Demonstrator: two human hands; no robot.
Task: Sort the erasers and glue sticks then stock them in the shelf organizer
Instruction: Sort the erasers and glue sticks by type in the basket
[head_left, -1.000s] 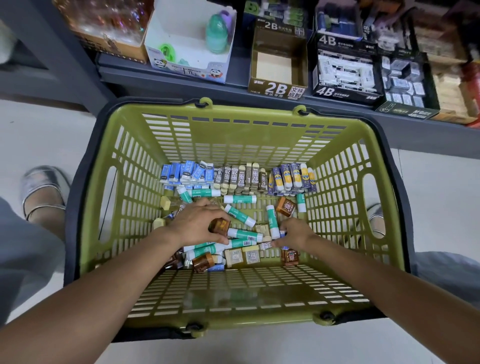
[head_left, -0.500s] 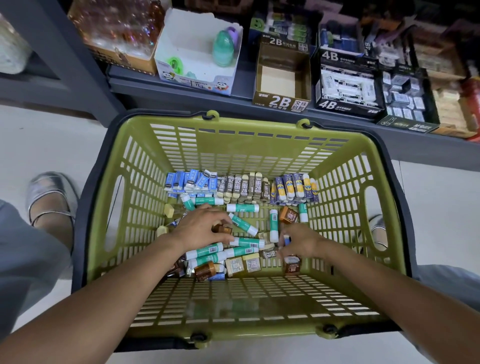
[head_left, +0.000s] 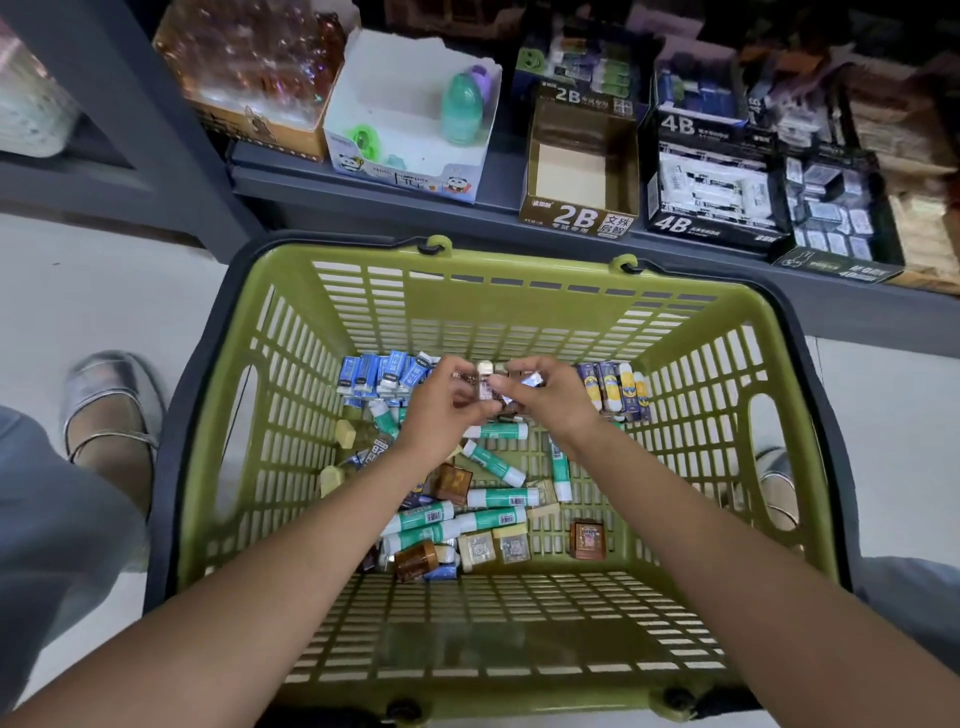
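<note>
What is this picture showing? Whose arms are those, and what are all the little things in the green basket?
No machine here: those are a person's own arms. The camera sits on their head and looks down, so you see what they see.

The green basket stands on the floor in front of a shop shelf. Inside lie green-and-white glue sticks, small square erasers, and neat rows of wrapped erasers along the far side.

The left hand and right hand meet over the middle, their fingers pinching a few small wrapped erasers. How many is too blurry to count.

On the shelf, a box marked 2B stands empty.
</note>
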